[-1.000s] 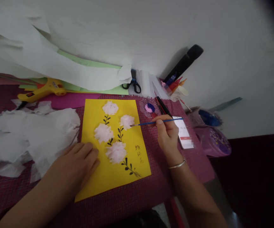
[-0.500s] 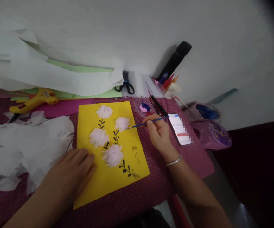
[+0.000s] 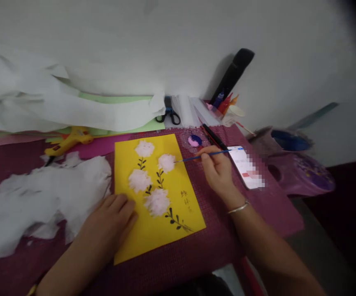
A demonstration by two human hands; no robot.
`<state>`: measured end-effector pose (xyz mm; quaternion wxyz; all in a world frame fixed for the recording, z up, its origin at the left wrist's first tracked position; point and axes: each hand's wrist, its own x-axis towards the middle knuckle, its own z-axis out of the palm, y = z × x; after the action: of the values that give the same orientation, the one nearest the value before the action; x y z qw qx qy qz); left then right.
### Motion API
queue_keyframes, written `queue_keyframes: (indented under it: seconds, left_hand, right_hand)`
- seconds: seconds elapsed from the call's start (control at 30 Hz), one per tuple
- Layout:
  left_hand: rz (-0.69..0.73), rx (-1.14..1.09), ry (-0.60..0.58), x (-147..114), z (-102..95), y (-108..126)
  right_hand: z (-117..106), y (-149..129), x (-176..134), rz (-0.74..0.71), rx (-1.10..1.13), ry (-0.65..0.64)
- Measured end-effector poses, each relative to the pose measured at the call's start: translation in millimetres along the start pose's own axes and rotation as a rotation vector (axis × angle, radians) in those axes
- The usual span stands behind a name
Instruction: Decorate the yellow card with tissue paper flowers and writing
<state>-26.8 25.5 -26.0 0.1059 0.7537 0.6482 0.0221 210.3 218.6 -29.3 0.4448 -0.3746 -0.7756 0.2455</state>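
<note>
My right hand (image 3: pixel 216 166) pinches a thin blue paintbrush (image 3: pixel 196 157), its tip at the right edge of a fluffy white-pink paper flower (image 3: pixel 166 163). That bloom is the upper right one of several on a yellow sheet (image 3: pixel 128 242), which also bears dark painted leaves (image 3: pixel 174 220) and handwritten characters (image 3: pixel 186 201). Resting flat on the sheet's left edge is my left hand (image 3: pixel 112 218), fingers stretched out. Beyond the sheet's top right corner sits a clear dish (image 3: pixel 184 142) with pink and dark blue paint (image 3: pixel 195 140).
Crumpled white paper (image 3: pixel 51 193) covers the left side, a yellow glue gun (image 3: pixel 69 142) behind it. Black scissors (image 3: pixel 168 115) lie near the wall. A phone (image 3: pixel 242 164), a black pen (image 3: pixel 215 137), paint tubes (image 3: pixel 225 102) and a purple container (image 3: pixel 301 172) are at the right.
The view has shifted, so everything appears farther right. The brush tip has moved slightly up from the flower's lower right to its right edge. My left hand stays on the sheet.
</note>
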Motion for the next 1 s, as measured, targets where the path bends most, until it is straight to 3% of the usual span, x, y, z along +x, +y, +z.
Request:
queue_keyframes:
  seconds: [0.2,0.43,0.67,0.77,0.87,0.93,1.0]
  left_hand:
    - [0.002,0.069,0.020,0,-2.6,4]
    - [0.004,0.067,-0.006,-1,-1.1,5]
    - [0.044,0.061,0.048,-4,6.7,1]
    - [0.085,0.023,0.070,-5,8.2,-3]
    - [0.071,0.019,0.020,-2,10.6,-6]
    - [0.034,0.018,0.026,-1,15.6,-9]
    - [0.020,0.014,0.071,-2,22.8,-12]
  right_hand:
    - [-2,-17,-4,0.076,0.271,0.099]
    - [18,-37,-29,-0.022,0.322,-0.253]
    - [33,-38,-31,0.003,0.313,-0.324]
    - [25,-34,-21,0.049,0.349,-0.187]
    - [9,-16,-2,0.105,0.365,0.130]
    - [-4,4,11,0.107,0.284,0.295]
    - [-14,24,22,0.103,0.159,0.355]
